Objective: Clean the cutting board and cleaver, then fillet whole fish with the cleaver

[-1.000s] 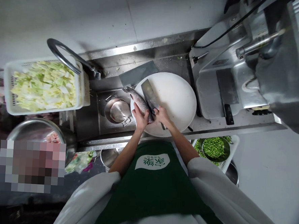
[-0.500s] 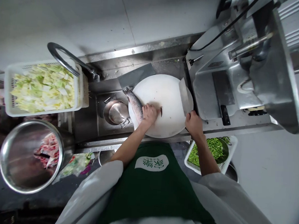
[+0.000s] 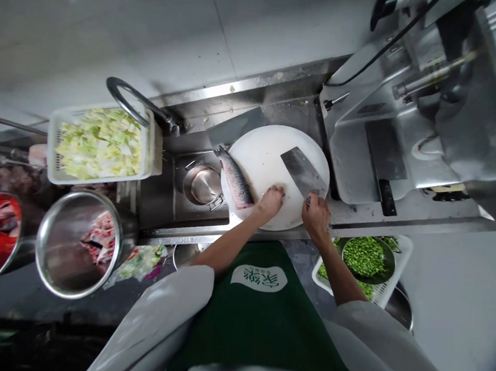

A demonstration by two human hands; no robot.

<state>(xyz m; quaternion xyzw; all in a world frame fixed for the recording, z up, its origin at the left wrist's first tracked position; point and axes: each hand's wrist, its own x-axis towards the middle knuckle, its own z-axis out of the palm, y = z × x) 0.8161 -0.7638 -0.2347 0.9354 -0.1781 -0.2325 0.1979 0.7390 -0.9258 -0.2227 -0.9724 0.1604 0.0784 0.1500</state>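
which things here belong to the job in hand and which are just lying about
In use: cleaver in right hand, left hand, fish, round board.

Apparently lying about: second cleaver, two-handled pot, basket of chopped leaves, bowl of greens.

"What carried everything?"
"A long stainless-steel table (image 3: 294,111), under a round white cutting board (image 3: 270,153)."
"What lay on that?"
"A silvery-grey scaled fish (image 3: 236,179); a shiny two-handled steel pot (image 3: 203,185) sat in the rectangular metal basin (image 3: 179,212) alongside."

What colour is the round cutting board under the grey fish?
The round board is white, best seen in the head view.
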